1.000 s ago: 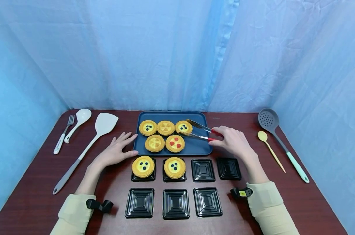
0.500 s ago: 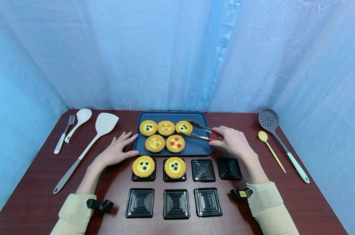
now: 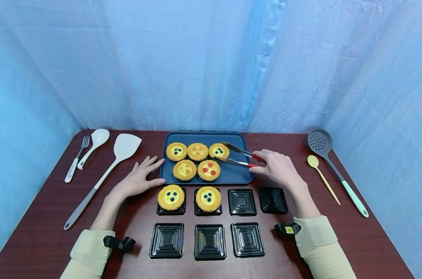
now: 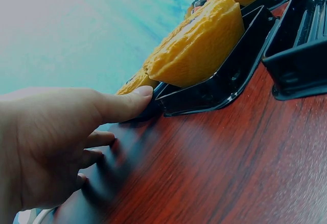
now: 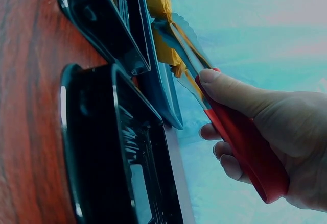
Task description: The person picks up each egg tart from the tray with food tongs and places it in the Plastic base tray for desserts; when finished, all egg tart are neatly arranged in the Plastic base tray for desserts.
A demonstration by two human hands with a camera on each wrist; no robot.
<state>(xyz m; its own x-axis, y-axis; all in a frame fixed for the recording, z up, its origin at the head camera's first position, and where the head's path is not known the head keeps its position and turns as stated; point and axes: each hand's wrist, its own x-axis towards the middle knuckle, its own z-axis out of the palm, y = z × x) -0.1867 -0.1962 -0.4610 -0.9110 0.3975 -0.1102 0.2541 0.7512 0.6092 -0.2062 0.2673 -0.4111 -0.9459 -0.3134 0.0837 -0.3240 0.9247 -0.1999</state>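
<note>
My right hand [image 3: 279, 166] grips the red-handled metal tongs [image 5: 240, 137], whose spread tips lie around the blueberry tart [image 3: 218, 150] at the tray's back right. That tart rests on the dark blue tray [image 3: 237, 176] beside another blueberry tart [image 3: 177, 151], two plain-topped tarts [image 3: 198, 152] and a tart with red fruit pieces [image 3: 209, 170]. With fingers spread, my left hand [image 3: 135, 181] touches the tray's left edge; its thumb [image 4: 135, 101] is at the front corner. Two more blueberry tarts [image 3: 170, 197] sit in black square containers in front of the tray.
Several black square containers [image 3: 210, 242] stand in two rows before the tray. To the left lie a fork [image 3: 75, 159], a white ladle-like spoon [image 3: 94, 145] and a white turner [image 3: 102, 176]. A grey skimmer [image 3: 333, 166] and yellow spoon [image 3: 321, 178] lie right. Blue curtains [image 3: 183, 66] enclose the table.
</note>
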